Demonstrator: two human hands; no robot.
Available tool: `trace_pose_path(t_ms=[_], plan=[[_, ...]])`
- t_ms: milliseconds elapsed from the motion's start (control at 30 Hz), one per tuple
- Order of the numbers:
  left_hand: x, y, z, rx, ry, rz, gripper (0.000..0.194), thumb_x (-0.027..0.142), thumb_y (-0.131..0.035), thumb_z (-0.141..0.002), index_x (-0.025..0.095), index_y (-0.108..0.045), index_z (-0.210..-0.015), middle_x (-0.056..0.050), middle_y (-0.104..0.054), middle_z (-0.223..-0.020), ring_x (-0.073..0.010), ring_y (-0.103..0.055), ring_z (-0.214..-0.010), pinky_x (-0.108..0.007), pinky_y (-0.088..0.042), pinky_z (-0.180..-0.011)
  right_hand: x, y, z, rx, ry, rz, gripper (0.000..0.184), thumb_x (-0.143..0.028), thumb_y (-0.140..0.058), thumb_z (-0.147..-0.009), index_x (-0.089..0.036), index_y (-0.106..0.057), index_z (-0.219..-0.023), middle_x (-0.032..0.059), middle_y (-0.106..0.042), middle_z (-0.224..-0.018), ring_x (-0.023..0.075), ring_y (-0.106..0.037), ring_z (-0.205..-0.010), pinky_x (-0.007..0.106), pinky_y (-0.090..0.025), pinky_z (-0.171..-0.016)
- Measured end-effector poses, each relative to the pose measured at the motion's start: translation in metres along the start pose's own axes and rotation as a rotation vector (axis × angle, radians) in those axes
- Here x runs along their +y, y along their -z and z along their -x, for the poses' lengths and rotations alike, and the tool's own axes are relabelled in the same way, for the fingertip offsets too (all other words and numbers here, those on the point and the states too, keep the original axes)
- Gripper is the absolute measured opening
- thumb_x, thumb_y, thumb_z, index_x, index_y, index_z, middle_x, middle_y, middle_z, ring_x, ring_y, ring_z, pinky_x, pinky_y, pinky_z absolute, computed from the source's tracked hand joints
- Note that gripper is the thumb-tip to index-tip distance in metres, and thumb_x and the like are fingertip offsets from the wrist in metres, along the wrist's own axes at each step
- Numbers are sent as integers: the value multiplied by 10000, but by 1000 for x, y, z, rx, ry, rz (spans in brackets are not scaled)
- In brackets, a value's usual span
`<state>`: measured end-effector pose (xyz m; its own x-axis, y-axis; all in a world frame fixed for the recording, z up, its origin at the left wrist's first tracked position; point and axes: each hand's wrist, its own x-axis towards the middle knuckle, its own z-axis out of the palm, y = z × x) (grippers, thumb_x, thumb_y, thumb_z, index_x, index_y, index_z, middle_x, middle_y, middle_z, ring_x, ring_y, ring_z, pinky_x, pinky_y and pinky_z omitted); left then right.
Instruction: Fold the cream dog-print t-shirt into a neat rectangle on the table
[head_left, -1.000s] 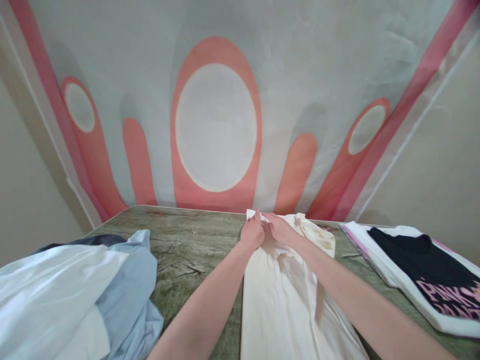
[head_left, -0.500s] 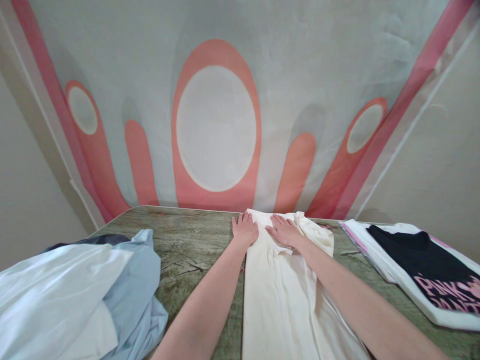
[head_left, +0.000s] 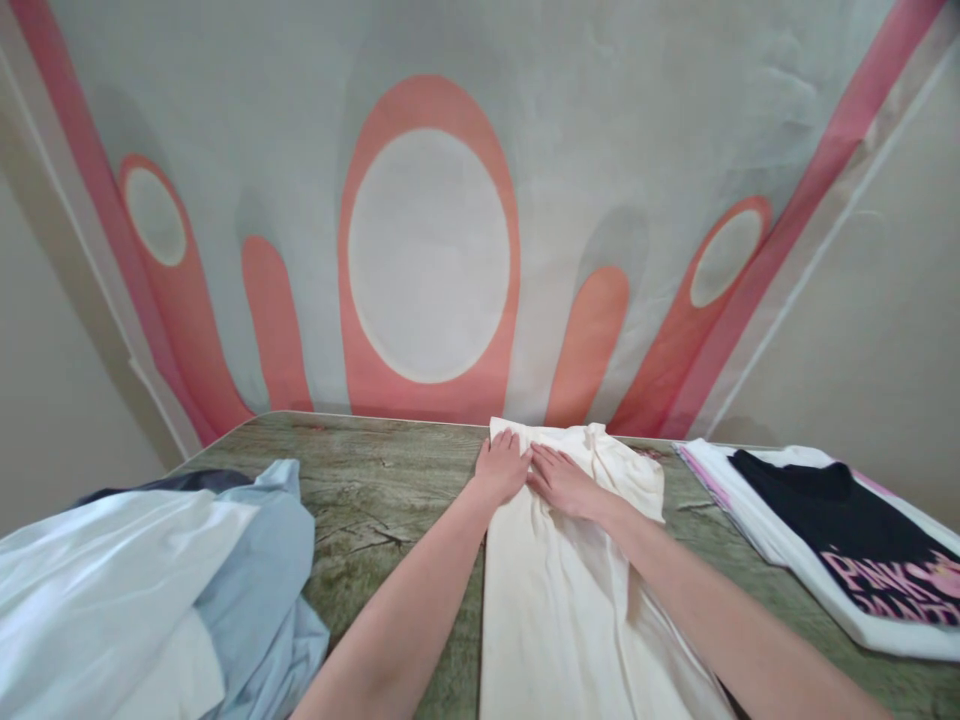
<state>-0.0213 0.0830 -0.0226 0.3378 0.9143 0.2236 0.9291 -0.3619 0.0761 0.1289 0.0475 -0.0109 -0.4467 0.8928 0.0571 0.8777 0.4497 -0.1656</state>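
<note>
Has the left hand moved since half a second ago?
Yes. Judged against the white oval on the wall, the left hand has moved right, closer to the right hand.

Cream cloth [head_left: 551, 620]; greyish wood-grain tabletop [head_left: 382, 475]; pink-lettered black shirt [head_left: 817, 510].

Soft, even indoor light, medium brightness; source out of frame, exact direction unclear. Grey shading sits in the folds of the cream cloth [head_left: 540, 620]; the white garment [head_left: 112, 580] at lower left runs pale, close to washed out. Grey halos round the pink shapes on the backdrop [head_left: 675, 110], printed or cast, can't tell. No hard glare. Wide-angle stretch: backdrop sides splay outward, dark corner top right. Left hand [head_left: 502, 468] and right hand [head_left: 566, 484] reasonably clear, fine detail soft; shirt lettering [head_left: 892, 582] slightly smeary.
</note>
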Motion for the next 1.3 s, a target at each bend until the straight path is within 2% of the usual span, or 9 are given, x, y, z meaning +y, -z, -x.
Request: trace_pose_path(t_ms=[133,267,400,567,733,900,1067,1167,1300], plan=[[0,-1,3,-35,1,14,639,516,-112,-902,117,-274,-1374,-109,-238,-1446,-232,-197,-1327,-437,-180,-1062,2,1,10,12,-8,24,632,-492,-172,-906,-81,-291,-1371,133,-251,-1447,235,-197,-1331,422,-168,-1064],[-1,1,2,-56,9,5,609,488,-120,-908,129,-271,-1377,-96,-215,-1455,-223,-179,-1334,-436,-168,-1067,12,4,21,23,-72,107,608,-467,-173,-913,-83,-294,-1370,137,-276,-1436,251,-232,-1318,471,-142,-1063],[0,2,2,-81,16,21,612,480,-126,-906,119,-264,-1380,-94,-193,-1462,-220,-161,-1340,-428,-158,-1074,23,12,31,68,-111,202,520,-390,-244,-918,-96,-363,-1331,145,-374,-1385,259,-294,-1288,492,-168,-1049],[2,4,3,-89,23,30,604,478,-137,-903,132,-259,-1382,-89,-188,-1464,-220,-154,-1342,-441,-147,-1075,5,20,43,166,-16,128,456,-277,-273,-912,-113,-386,-1322,126,-393,-1376,232,-300,-1288,443,-216,-1058],[2,4,3,-94,19,29,602,483,-148,-901,140,-253,-1385,-88,-193,-1463,-231,-157,-1340,-460,-146,-1070,-21,14,74,63,164,-17,530,-394,-251,-917,-123,-325,-1367,113,-331,-1415,205,-266,-1310,392,-221,-1075],[2,2,3,-79,11,38,637,513,-143,-894,119,-262,-1380,-104,-197,-1460,-245,-164,-1336,-457,-133,-1074,-14,11,103,8,91,33,615,-516,-283,-882,-176,-270,-1395,95,-259,-1446,227,-218,-1328,452,-154,-1084],[6,13,5,-100,35,5,577,479,-155,-905,160,-287,-1368,-88,-232,-1451,-234,-180,-1332,-472,-112,-1072,-11,10,109,34,53,49,628,-523,-300,-870,-188,-258,-1399,90,-253,-1449,230,-210,-1331,455,-148,-1083],[11,25,17,-131,-21,-34,510,393,-207,-912,149,-323,-1344,-99,-284,-1429,-224,-229,-1315,-461,-139,-1066,-13,8,108,44,46,45,635,-533,-288,-868,-183,-264,-1397,96,-260,-1446,234,-214,-1329,464,-155,-1076],[19,36,53,-161,-167,-45,497,342,-244,-906,105,-339,-1332,-117,-291,-1423,-220,-244,-1308,-416,-189,-1061,-11,6,107,58,53,31,622,-528,-276,-875,-166,-302,-1381,112,-292,-1432,238,-236,-1321,476,-141,-1071]])
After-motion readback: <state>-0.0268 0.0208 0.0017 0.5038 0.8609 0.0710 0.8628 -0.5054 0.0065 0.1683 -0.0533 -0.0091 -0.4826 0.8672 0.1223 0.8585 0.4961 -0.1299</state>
